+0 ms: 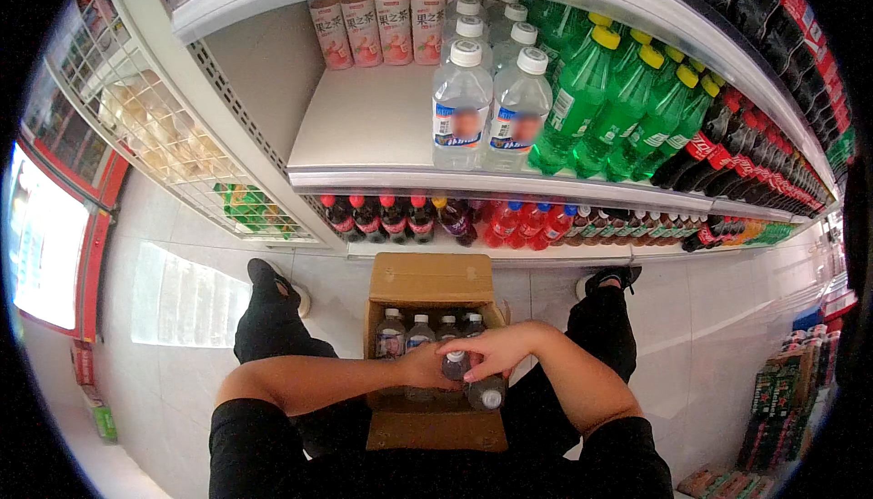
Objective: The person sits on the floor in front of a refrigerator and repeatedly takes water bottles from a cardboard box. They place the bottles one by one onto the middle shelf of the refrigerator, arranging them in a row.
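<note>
Between my legs stands a cardboard box [431, 279] with its flaps spread, holding several clear plastic bottles with white caps. My left hand [424, 365] reaches in from the left and closes around one clear bottle [455, 366] in the box. From the right, my right hand [501, 348] arches across the same bottle, fingers over its far side and thumb near its cap. Both palms are hidden. A tilted bottle [490, 398] lies at the box's near right corner. Upright bottles [391, 332] with labels line the far side.
Ahead, a white shelf [368, 114] carries matching clear bottles [462, 103], pink drink cartons [395, 28], green bottles [576, 97] and cola bottles [723, 158]. More bottles [392, 219] fill the lower shelf. A wire rack [157, 131] stands left, stacked drink packs [777, 403] right.
</note>
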Demonstrator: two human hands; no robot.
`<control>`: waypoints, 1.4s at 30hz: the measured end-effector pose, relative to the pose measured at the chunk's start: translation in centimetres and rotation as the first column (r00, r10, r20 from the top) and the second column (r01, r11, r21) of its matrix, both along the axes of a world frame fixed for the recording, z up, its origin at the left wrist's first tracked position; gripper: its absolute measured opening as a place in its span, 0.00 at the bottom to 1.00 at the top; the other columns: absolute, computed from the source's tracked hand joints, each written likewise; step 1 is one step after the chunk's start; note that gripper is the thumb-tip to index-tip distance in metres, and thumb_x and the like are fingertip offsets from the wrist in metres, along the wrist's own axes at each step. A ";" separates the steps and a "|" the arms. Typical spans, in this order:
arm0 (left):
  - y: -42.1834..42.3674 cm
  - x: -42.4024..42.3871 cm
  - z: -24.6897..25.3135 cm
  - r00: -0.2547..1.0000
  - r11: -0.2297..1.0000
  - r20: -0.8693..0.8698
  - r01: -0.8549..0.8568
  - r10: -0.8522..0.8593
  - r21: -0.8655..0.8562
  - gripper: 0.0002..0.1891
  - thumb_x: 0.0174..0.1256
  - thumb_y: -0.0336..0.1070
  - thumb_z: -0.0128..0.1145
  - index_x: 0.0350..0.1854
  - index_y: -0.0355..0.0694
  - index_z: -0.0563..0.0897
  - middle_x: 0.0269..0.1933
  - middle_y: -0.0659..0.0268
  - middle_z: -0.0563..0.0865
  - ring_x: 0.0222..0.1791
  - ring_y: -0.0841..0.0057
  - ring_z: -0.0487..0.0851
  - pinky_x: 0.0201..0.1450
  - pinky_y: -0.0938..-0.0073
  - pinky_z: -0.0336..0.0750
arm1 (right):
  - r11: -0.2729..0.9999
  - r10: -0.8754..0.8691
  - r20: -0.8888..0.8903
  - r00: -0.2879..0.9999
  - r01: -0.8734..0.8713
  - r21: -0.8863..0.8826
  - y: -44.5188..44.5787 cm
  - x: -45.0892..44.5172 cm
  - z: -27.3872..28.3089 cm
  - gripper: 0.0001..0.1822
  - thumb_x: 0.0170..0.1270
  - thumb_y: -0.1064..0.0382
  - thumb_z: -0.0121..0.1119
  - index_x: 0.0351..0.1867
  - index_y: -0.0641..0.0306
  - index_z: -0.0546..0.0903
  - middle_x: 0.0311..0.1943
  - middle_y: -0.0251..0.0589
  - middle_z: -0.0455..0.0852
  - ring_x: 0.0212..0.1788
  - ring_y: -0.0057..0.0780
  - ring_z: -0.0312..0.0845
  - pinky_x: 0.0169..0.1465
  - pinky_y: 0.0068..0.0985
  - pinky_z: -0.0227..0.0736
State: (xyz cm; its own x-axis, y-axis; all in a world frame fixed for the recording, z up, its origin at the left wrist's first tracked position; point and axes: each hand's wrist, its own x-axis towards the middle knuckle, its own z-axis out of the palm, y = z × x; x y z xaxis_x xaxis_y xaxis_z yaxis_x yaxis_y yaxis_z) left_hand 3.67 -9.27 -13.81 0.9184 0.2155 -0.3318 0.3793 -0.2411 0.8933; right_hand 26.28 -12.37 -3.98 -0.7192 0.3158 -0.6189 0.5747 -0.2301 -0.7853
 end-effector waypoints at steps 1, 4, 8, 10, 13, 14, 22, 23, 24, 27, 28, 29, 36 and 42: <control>0.2 0.1 0.2 1.000 1.000 -0.006 0.004 -0.004 -0.006 0.39 0.49 0.49 0.80 0.62 0.38 0.76 0.56 0.51 0.86 0.56 0.59 0.85 0.60 0.61 0.77 | 0.995 -0.037 0.022 0.999 0.039 -0.097 0.1 0.0 0.2 0.43 0.74 0.50 0.61 0.82 0.35 0.48 0.44 0.43 0.83 0.34 0.28 0.81 0.35 0.28 0.82; 0.8 0.4 1.0 0.999 1.000 -0.032 0.014 -0.014 -0.003 0.37 0.49 0.50 0.79 0.61 0.40 0.79 0.54 0.56 0.87 0.55 0.61 0.85 0.60 0.61 0.78 | 0.992 -0.082 0.027 0.996 0.084 -0.094 0.0 0.2 1.3 0.47 0.73 0.45 0.61 0.82 0.44 0.44 0.50 0.56 0.85 0.45 0.39 0.86 0.51 0.39 0.80; 2.9 0.5 4.0 0.999 0.998 -0.038 0.024 -0.022 0.056 0.36 0.48 0.54 0.78 0.57 0.41 0.80 0.51 0.56 0.88 0.52 0.59 0.87 0.57 0.62 0.80 | 0.963 -0.250 0.033 0.968 0.245 0.116 0.1 0.8 0.1 0.47 0.75 0.36 0.52 0.82 0.55 0.43 0.63 0.61 0.78 0.50 0.43 0.85 0.56 0.37 0.80; 5.0 0.5 6.9 0.998 0.993 -0.061 0.037 -0.031 0.110 0.35 0.46 0.55 0.79 0.55 0.41 0.82 0.51 0.55 0.89 0.51 0.59 0.87 0.56 0.62 0.80 | 0.955 -0.265 0.126 0.956 0.242 0.173 0.5 0.7 -1.3 0.44 0.77 0.32 0.45 0.82 0.54 0.47 0.64 0.56 0.78 0.53 0.41 0.84 0.50 0.35 0.83; 8.1 -0.4 13.7 0.995 0.985 -0.088 -0.023 0.039 0.173 0.34 0.43 0.51 0.81 0.52 0.39 0.83 0.49 0.57 0.89 0.50 0.63 0.87 0.56 0.65 0.80 | 0.969 -0.248 0.134 0.959 0.247 0.029 0.4 0.0 -1.1 0.44 0.76 0.28 0.40 0.79 0.60 0.58 0.64 0.54 0.78 0.57 0.42 0.81 0.56 0.36 0.77; 9.0 -0.6 14.6 0.995 0.976 0.013 -0.097 0.096 0.194 0.33 0.43 0.48 0.81 0.52 0.37 0.83 0.46 0.55 0.89 0.48 0.65 0.88 0.55 0.65 0.80 | 0.985 -0.149 0.072 0.986 0.141 0.096 -0.4 0.4 -4.8 0.45 0.75 0.27 0.40 0.78 0.63 0.60 0.68 0.57 0.75 0.63 0.46 0.77 0.64 0.38 0.72; 14.0 -6.4 17.5 0.350 0.664 0.594 -0.584 0.724 -0.466 0.44 0.48 0.31 0.77 0.69 0.43 0.67 0.68 0.55 0.77 0.65 0.59 0.79 0.65 0.54 0.78 | 0.973 0.148 0.149 0.978 -0.171 0.155 -1.2 -2.2 -3.9 0.46 0.69 0.25 0.50 0.65 0.70 0.76 0.58 0.63 0.83 0.59 0.55 0.80 0.62 0.43 0.75; 14.1 -6.0 17.5 0.252 0.668 0.685 -0.595 0.683 -0.447 0.44 0.49 0.30 0.77 0.70 0.45 0.65 0.71 0.53 0.72 0.68 0.56 0.75 0.66 0.52 0.77 | 0.972 0.143 0.139 0.980 -0.166 0.168 -1.3 -2.2 -4.3 0.45 0.69 0.25 0.50 0.64 0.70 0.77 0.57 0.63 0.84 0.58 0.55 0.81 0.61 0.43 0.76; 14.3 -5.2 17.9 0.149 0.668 0.764 -0.607 0.628 -0.430 0.45 0.51 0.28 0.76 0.71 0.46 0.63 0.74 0.51 0.67 0.71 0.53 0.72 0.67 0.50 0.77 | 0.980 0.120 0.160 0.980 -0.143 0.136 -1.4 -2.3 -4.7 0.45 0.69 0.26 0.50 0.63 0.71 0.77 0.57 0.63 0.84 0.58 0.56 0.81 0.61 0.44 0.76; 15.6 -5.0 17.7 0.128 0.646 0.919 -0.746 0.373 -0.159 0.44 0.54 0.19 0.71 0.71 0.49 0.61 0.81 0.48 0.53 0.79 0.46 0.59 0.72 0.45 0.70 | 0.991 0.083 0.217 0.973 -0.102 0.081 -1.2 -2.5 -4.7 0.43 0.70 0.27 0.51 0.62 0.71 0.78 0.55 0.64 0.84 0.56 0.56 0.83 0.59 0.44 0.77; 15.9 -4.9 17.6 0.147 0.611 0.936 -0.787 0.319 -0.085 0.44 0.54 0.18 0.70 0.71 0.50 0.62 0.80 0.48 0.54 0.79 0.45 0.60 0.73 0.45 0.69 | 0.990 0.089 0.230 0.969 -0.112 0.087 -0.7 -2.6 -3.1 0.43 0.70 0.28 0.51 0.62 0.71 0.78 0.55 0.64 0.85 0.55 0.56 0.83 0.58 0.45 0.77; 16.3 -4.9 17.4 0.170 0.569 0.949 -0.822 0.265 -0.012 0.44 0.54 0.17 0.70 0.71 0.50 0.62 0.80 0.47 0.56 0.78 0.45 0.60 0.75 0.44 0.67 | 0.988 0.104 0.247 0.964 -0.128 0.085 -0.4 -2.9 -2.0 0.42 0.70 0.28 0.52 0.61 0.71 0.78 0.55 0.64 0.85 0.55 0.56 0.83 0.58 0.45 0.78; 19.0 -4.5 17.2 0.435 0.238 0.898 -0.880 0.058 0.411 0.43 0.50 0.16 0.69 0.70 0.49 0.67 0.74 0.49 0.68 0.75 0.50 0.67 0.74 0.52 0.66 | 0.932 0.347 0.292 0.891 -0.363 0.001 -1.2 -4.3 -2.0 0.41 0.60 0.32 0.67 0.62 0.65 0.78 0.51 0.55 0.85 0.47 0.46 0.86 0.39 0.38 0.82; 21.9 -1.7 21.1 0.510 0.199 0.802 -0.860 0.310 0.470 0.37 0.52 0.24 0.72 0.68 0.38 0.72 0.64 0.52 0.78 0.64 0.56 0.78 0.68 0.61 0.70 | 0.856 0.436 0.183 0.881 -0.469 0.219 -3.4 -3.7 -4.6 0.42 0.49 0.44 0.78 0.63 0.64 0.77 0.54 0.57 0.84 0.57 0.53 0.80 0.56 0.44 0.76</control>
State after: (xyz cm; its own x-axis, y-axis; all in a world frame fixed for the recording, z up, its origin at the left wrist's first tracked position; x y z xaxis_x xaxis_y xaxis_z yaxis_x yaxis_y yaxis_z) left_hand 1.97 12.66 7.28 0.2880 0.6360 0.7159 0.3880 -0.7610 0.5200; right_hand 22.55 -15.72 -8.63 -0.7437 0.1288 -0.6559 0.6625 0.2726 -0.6977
